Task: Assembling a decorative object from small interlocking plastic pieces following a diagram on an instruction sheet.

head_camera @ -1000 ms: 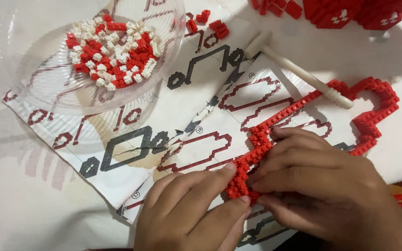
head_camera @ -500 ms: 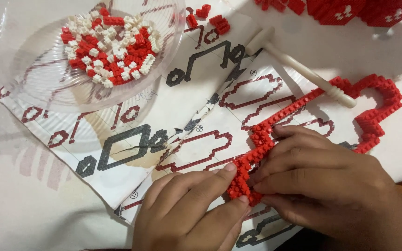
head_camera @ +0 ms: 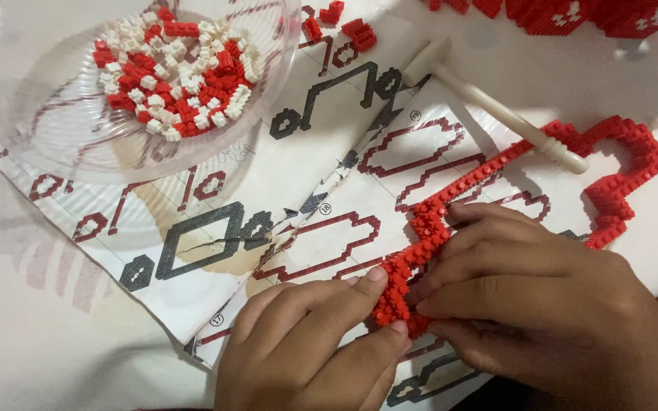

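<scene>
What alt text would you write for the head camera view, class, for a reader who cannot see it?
Two bare hands, left hand and right hand, press on a red brick outline lying on a creased instruction sheet. A clear plastic bowl of red and white bricks sits upper left; a small cream mallet lies nearby.

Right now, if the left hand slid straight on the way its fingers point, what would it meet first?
The left hand points up-right; its fingertips already touch the red brick outline, so it meets that at once.

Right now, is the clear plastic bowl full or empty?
Partly full. The clear plastic bowl holds a loose heap of small red and white bricks toward one side, with bare see-through bottom around them; it stands upright on the printed sheet.
</scene>
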